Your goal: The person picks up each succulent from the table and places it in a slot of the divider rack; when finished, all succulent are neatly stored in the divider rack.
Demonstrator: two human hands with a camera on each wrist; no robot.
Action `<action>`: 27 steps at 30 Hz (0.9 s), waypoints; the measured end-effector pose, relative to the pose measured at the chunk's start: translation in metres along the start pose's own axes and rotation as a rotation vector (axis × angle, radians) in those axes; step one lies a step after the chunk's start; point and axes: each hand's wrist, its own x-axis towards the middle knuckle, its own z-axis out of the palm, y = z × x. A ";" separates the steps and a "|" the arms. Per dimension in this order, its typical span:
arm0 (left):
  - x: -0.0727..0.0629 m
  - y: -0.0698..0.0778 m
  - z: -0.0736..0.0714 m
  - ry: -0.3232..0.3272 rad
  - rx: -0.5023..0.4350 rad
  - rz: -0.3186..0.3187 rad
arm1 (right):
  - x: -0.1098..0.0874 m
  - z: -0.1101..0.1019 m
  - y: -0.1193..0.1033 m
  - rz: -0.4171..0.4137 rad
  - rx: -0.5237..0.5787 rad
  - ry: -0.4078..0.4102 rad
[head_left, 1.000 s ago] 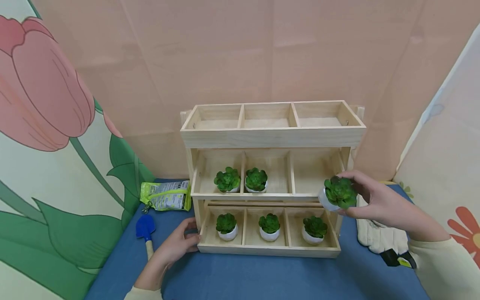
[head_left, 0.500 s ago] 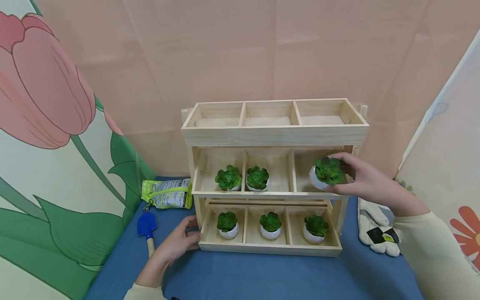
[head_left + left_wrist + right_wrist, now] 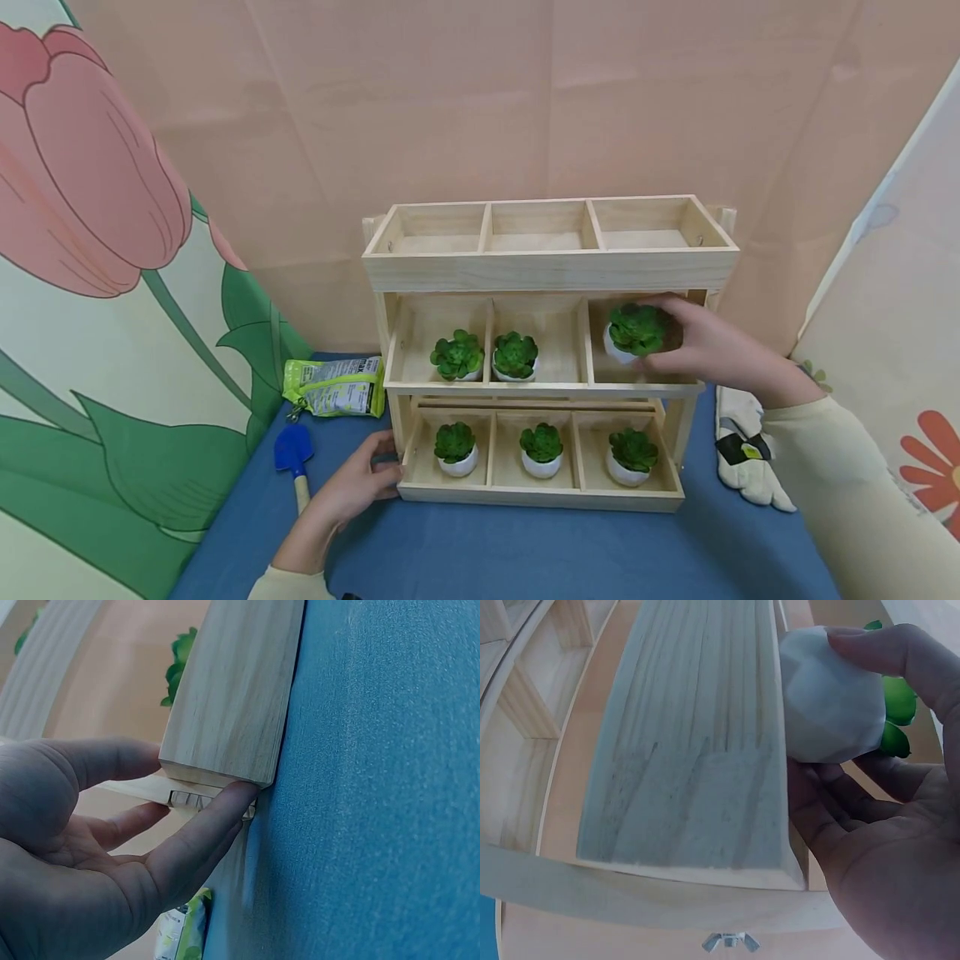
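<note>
My right hand [image 3: 686,337] holds a small succulent in a white pot [image 3: 636,330] inside the right compartment of the middle tier of a wooden shelf [image 3: 551,273]. In the right wrist view, the thumb lies on the white pot [image 3: 832,697], which is tilted behind the tier's front board [image 3: 697,750]. Whether the pot touches the tier's floor is hidden. Down at the bottom tier's left end, my left hand [image 3: 358,483] grips the corner; the left wrist view shows thumb and fingers on either side of the board end [image 3: 225,712].
Potted succulents stand in the middle tier's left [image 3: 457,356] and centre [image 3: 515,357] compartments, and in each bottom one [image 3: 541,450]. Left of the shelf lie a green-and-white packet [image 3: 333,387] and a blue trowel [image 3: 292,450]. White gloves [image 3: 742,454] lie right, beside my sleeve.
My right hand has carried the potted succulent leftward and up, from beside the shelf into the middle tier's right compartment. The left hand has stayed at the corner.
</note>
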 end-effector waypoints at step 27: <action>0.001 -0.001 0.000 -0.017 0.021 0.015 | 0.019 0.016 -0.002 -0.038 -0.132 -0.106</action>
